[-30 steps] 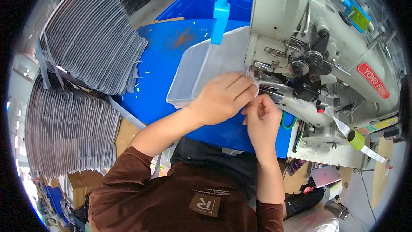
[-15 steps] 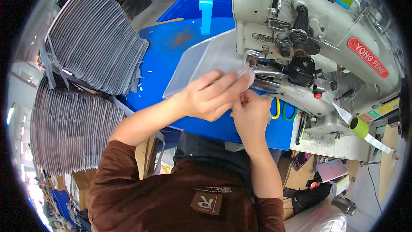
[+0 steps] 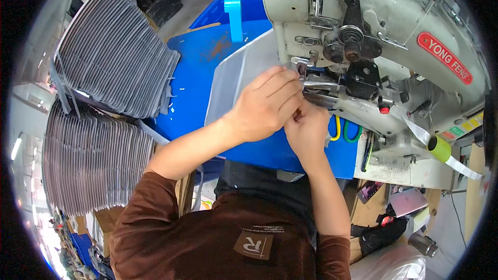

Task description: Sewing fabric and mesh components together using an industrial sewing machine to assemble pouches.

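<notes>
A greyish translucent sheet (image 3: 226,80) lies on the blue tabletop, its right side running under the head of an industrial sewing machine (image 3: 290,26). My left hand (image 3: 265,105) rests over the sheet's near right part with fingers bent and close together, gripping its edge beside the metal presser foot (image 3: 302,62). Just below and to the right, my right hand (image 3: 309,130) is closed in a pinch, touching the left fingertips. What it pinches is hidden by the fingers. The sheet's edge near the needle is mostly covered by my left hand.
Two tall stacks of folded grey sheets (image 3: 116,49) stand at the left. Scissors with yellow and green handles (image 3: 351,130) lie right of my right hand. A blue hanging fixture (image 3: 234,15) is above the table, with a blue bin (image 3: 254,2) behind. White tape (image 3: 415,132) runs at the right.
The sheet's visible part has become narrower, and my left hand has shifted right and up toward the presser foot. Both hands stay together. The whole view has shifted slightly.
</notes>
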The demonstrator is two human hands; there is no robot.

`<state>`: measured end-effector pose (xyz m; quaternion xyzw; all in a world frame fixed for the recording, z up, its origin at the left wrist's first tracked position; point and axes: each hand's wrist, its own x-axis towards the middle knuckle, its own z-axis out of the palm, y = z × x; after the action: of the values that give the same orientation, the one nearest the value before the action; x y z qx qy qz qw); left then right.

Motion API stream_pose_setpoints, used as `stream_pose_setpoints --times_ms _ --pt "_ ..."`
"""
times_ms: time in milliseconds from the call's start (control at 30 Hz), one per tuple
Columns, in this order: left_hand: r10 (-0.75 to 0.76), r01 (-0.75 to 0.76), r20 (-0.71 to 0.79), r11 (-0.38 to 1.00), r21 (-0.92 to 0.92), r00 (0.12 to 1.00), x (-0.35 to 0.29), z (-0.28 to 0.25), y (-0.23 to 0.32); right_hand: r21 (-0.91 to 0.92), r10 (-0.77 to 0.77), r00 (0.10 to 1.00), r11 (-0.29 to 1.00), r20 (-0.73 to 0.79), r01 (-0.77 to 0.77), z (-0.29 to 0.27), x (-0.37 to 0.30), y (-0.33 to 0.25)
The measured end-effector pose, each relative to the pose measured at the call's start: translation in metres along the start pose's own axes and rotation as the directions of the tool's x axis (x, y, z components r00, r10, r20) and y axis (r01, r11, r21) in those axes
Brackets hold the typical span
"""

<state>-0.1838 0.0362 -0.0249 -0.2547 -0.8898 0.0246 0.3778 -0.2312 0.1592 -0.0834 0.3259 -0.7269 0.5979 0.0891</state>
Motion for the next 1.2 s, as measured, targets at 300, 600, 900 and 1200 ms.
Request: stream_pose_setpoints --times_ms 300,600,900,1200 --pt "-0.294 0.297 0.048 0.950 -0.093 0.955 -0.002 -0.005 0.004 0.066 0.188 0.981 0.979 0.050 -0.191 -0.002 0.000 0.000" --pt "-0.376 0.369 0.025 0.891 -0.265 0.926 -0.017 -0.011 -0.004 0.118 0.238 0.969 0.962 0.066 -0.244 0.007 -0.003 -0.006" --pt "-0.377 0.421 0.186 0.798 -0.432 0.907 -0.027 -0.006 -0.010 0.003 0.089 0.983 0.996 0.160 -0.091 0.001 -0.004 0.010" --pt "-0.504 0.522 0.210 0.625 -0.581 0.838 -0.012 -0.014 -0.004 0.319 0.308 0.909 0.863 0.279 -0.391 -0.027 0.007 -0.001"
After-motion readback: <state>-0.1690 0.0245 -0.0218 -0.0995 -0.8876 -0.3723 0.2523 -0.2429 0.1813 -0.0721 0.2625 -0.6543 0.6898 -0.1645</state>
